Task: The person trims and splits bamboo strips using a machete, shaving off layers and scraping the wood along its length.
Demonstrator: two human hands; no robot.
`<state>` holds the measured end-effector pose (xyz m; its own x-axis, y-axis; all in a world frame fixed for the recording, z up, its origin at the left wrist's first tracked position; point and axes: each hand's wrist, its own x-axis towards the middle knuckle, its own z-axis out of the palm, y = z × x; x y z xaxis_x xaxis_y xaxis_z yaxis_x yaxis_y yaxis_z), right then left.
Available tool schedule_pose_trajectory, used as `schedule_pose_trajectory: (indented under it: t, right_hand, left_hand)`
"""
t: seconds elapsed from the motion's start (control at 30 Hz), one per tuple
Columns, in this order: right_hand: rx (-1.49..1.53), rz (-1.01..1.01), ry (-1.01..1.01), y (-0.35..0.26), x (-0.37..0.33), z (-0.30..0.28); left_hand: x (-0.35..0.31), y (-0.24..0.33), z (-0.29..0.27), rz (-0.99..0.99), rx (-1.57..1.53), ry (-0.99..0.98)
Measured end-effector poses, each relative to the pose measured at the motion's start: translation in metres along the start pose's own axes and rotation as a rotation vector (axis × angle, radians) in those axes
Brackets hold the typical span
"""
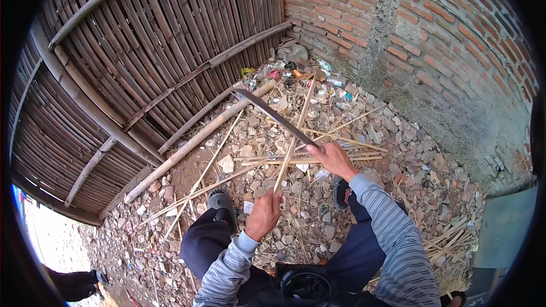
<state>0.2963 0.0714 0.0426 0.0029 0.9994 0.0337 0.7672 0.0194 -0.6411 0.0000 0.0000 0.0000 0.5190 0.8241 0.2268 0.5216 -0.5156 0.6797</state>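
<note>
My left hand (264,214) is closed around the near end of a pale split bamboo strip (305,105), which slants up and away from me. In my right hand (334,160) is the handle of a machete (274,115). Its long dark blade points to the far left and crosses the bamboo strip in view; whether the edge touches the strip, I cannot tell. More bamboo strips (216,159) lie across the rubble below, between and beyond my feet.
Rubble ground (296,210) lies underfoot. A bamboo pole (199,142) rests by the slatted bamboo wall (142,40) at left. A brick wall (443,51) rises at right. Litter (335,81) fills the corner; strips (449,239) are heaped lower right. Another person's leg (71,281) shows lower left.
</note>
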Motion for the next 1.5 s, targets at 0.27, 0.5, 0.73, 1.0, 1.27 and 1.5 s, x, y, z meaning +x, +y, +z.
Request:
schedule_pose_trajectory:
  t: [0.27, 0.5, 0.73, 1.0, 1.27, 1.5]
  right_hand:
    - [-0.012, -0.147, -0.062, 0.009, -0.012, 0.011]
    - [-0.047, -0.162, -0.103, -0.006, -0.018, 0.016]
    - [-0.01, -0.078, -0.084, -0.002, -0.01, 0.021]
    - [-0.04, -0.229, -0.147, -0.005, -0.018, 0.018]
    - [0.072, 0.083, 0.087, 0.048, 0.012, 0.006]
    - [0.1, -0.086, -0.158, 0.01, -0.013, 0.029]
  left_hand:
    - [0.018, 0.028, -0.002, -0.245, -0.323, -0.018]
    - [0.015, 0.026, -0.005, -0.233, -0.351, 0.026]
    - [0.01, 0.016, -0.003, -0.277, -0.302, -0.012]
    - [0.009, 0.026, -0.007, -0.225, -0.3, 0.013]
    - [-0.001, 0.024, -0.002, -0.218, -0.225, -0.051]
    - [0.01, 0.019, -0.01, -0.34, -0.374, -0.105]
